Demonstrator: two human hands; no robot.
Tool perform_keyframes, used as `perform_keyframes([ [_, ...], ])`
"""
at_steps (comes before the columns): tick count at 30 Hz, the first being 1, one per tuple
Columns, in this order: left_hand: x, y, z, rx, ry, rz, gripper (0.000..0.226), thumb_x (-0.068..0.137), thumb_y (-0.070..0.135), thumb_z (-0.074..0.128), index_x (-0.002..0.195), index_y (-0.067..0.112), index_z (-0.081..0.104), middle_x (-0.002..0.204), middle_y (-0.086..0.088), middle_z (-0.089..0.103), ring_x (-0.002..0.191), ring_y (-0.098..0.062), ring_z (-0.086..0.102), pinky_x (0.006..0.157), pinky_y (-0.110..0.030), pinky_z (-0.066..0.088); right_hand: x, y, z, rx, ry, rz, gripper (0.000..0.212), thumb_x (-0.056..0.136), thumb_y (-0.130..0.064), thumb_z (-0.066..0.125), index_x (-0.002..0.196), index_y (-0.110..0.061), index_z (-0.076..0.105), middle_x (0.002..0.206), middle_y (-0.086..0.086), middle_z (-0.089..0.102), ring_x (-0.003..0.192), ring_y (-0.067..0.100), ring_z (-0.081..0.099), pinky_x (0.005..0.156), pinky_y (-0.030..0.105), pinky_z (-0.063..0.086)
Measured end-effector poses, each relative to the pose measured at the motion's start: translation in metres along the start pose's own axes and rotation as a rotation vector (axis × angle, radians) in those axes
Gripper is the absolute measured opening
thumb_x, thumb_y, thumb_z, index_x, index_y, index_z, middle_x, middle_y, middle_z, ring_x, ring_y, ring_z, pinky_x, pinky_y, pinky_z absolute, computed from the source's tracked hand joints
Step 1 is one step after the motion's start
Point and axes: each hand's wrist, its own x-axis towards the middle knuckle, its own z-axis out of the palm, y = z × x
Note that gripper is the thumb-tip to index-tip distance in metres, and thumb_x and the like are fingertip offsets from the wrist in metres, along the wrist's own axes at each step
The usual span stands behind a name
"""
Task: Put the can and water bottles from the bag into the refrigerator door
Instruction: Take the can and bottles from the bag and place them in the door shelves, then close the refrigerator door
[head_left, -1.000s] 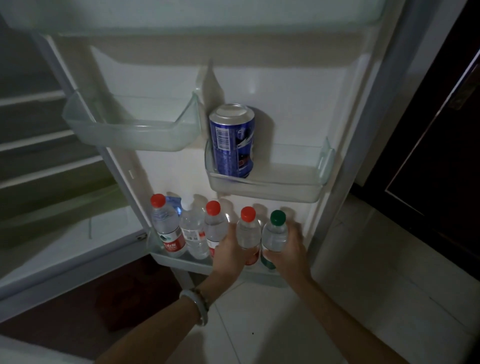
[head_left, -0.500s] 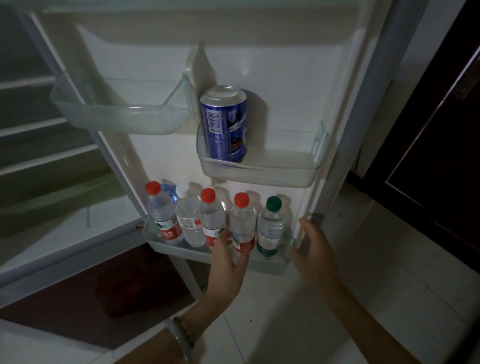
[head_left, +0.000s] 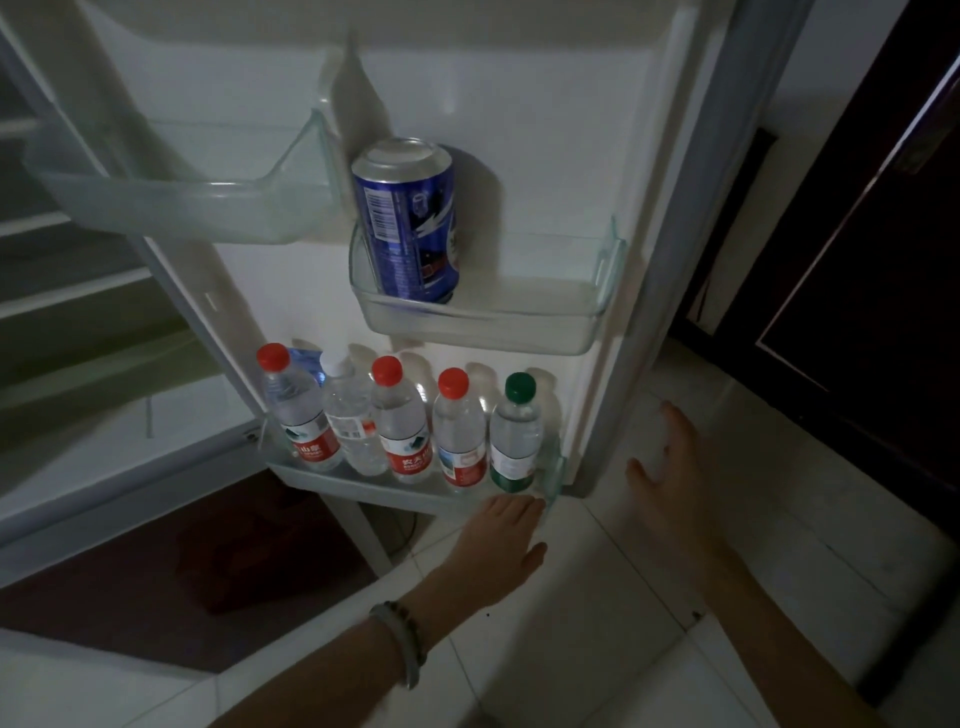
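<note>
A blue can (head_left: 408, 223) stands upright at the left end of the middle door shelf (head_left: 519, 322). Several water bottles stand in a row in the bottom door shelf (head_left: 363, 486): three with red caps (head_left: 298, 415), (head_left: 400, 423), (head_left: 460, 434), one with a white cap (head_left: 348, 415) and one with a green cap (head_left: 514, 434) at the right end. My left hand (head_left: 498, 545) is empty, fingers resting at the front rim of the bottom shelf. My right hand (head_left: 670, 478) hovers open to the right of the door's edge, blurred. No bag is in view.
An empty clear bin (head_left: 171, 202) hangs on the door's upper left. The fridge interior with its shelves (head_left: 78, 291) lies to the left. A dark red mat (head_left: 208, 561) lies on the white tiled floor (head_left: 623, 597). A dark wooden door (head_left: 883, 260) stands at right.
Both hands have let go of the two rightmost bottles and drawn back; the left hand dropped to the shelf's front rim, the right moved out beyond the door's edge. The view moved closer.
</note>
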Motion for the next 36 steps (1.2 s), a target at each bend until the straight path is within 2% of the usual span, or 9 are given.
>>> perform_keyframes([
  [10,-0.026,0.005,0.004,0.026,0.07,0.006,0.047,0.081,0.025,0.065,0.123,0.008,0.055,0.119,-0.01,0.063,0.107,-0.025,0.06,0.1,-0.037,0.037,-0.02,-0.002,0.011,-0.001,-0.061,0.004,0.084,0.081,-0.001,0.064,0.147,-0.016,0.015,0.153,0.011,0.019,0.138,0.027,0.024,0.111,0.049,0.028],
  [15,-0.056,0.003,0.0,-0.002,0.038,-0.003,0.051,0.084,0.021,0.061,0.131,0.006,0.047,0.131,-0.015,0.054,0.12,-0.029,0.05,0.108,-0.038,0.023,-0.057,-0.001,0.014,-0.019,-0.012,-0.035,0.083,0.08,0.002,0.063,0.147,-0.013,0.015,0.152,0.012,0.021,0.138,0.026,0.025,0.11,0.05,0.029],
  [20,-0.103,0.005,-0.004,-0.017,0.034,-0.02,0.055,0.077,0.013,0.067,0.128,0.002,0.05,0.129,-0.019,0.055,0.12,-0.034,0.051,0.107,-0.042,0.017,-0.109,-0.014,0.019,0.02,-0.004,-0.062,0.082,0.08,0.005,0.061,0.147,-0.012,0.016,0.151,0.01,0.023,0.137,0.018,0.024,0.113,0.043,0.025],
  [23,-0.14,0.01,-0.009,-0.008,0.02,-0.085,0.06,0.08,0.012,0.061,0.136,0.003,0.041,0.142,-0.017,0.042,0.133,-0.031,0.036,0.112,-0.041,0.008,-0.141,-0.028,0.02,0.028,0.025,-0.117,0.081,0.077,0.01,0.06,0.145,-0.008,0.021,0.144,0.008,0.031,0.133,0.016,0.026,0.111,0.034,0.022],
  [25,-0.168,0.011,-0.01,0.012,-0.002,-0.128,0.066,0.08,0.013,0.059,0.14,0.005,0.034,0.148,-0.014,0.033,0.139,-0.028,0.024,0.113,-0.038,0.004,-0.163,-0.035,0.021,0.018,0.055,-0.143,0.082,0.076,0.01,0.061,0.145,-0.006,0.019,0.148,0.014,0.027,0.137,0.023,0.023,0.111,0.033,0.019],
  [29,-0.224,0.006,-0.02,0.035,-0.008,-0.186,0.071,0.075,0.018,0.062,0.14,0.005,0.035,0.149,-0.014,0.032,0.14,-0.029,0.024,0.115,-0.043,0.011,-0.207,-0.051,0.02,-0.011,0.146,-0.212,0.085,0.075,-0.001,0.062,0.146,-0.005,0.015,0.149,0.022,0.023,0.137,0.029,0.023,0.111,0.036,0.022],
  [31,-0.251,0.005,-0.029,0.041,-0.03,-0.263,0.071,0.081,0.023,0.058,0.144,0.008,0.027,0.153,-0.011,0.023,0.142,-0.024,0.016,0.117,-0.039,0.007,-0.227,-0.062,0.02,0.062,0.075,-0.199,0.089,0.077,0.003,0.066,0.147,-0.008,0.012,0.15,0.018,0.023,0.135,0.017,0.021,0.109,0.027,0.019],
  [33,-0.28,0.007,-0.041,0.052,0.01,-0.346,0.071,0.085,0.031,0.051,0.145,0.007,0.022,0.154,-0.01,0.019,0.143,-0.023,0.014,0.117,-0.036,0.004,-0.244,-0.075,0.027,0.09,0.01,-0.272,0.085,0.078,0.001,0.067,0.146,-0.006,0.017,0.148,0.017,0.028,0.132,0.016,0.024,0.105,0.019,0.019],
  [36,-0.323,0.014,-0.065,0.025,0.17,-0.364,0.071,0.079,0.039,0.039,0.138,-0.001,0.035,0.145,-0.018,0.037,0.135,-0.032,0.034,0.112,-0.043,0.018,-0.269,-0.098,0.051,0.116,-0.037,-0.409,0.069,0.079,-0.026,0.059,0.136,0.004,0.034,0.132,0.026,0.043,0.123,0.033,0.041,0.102,0.036,0.034],
])
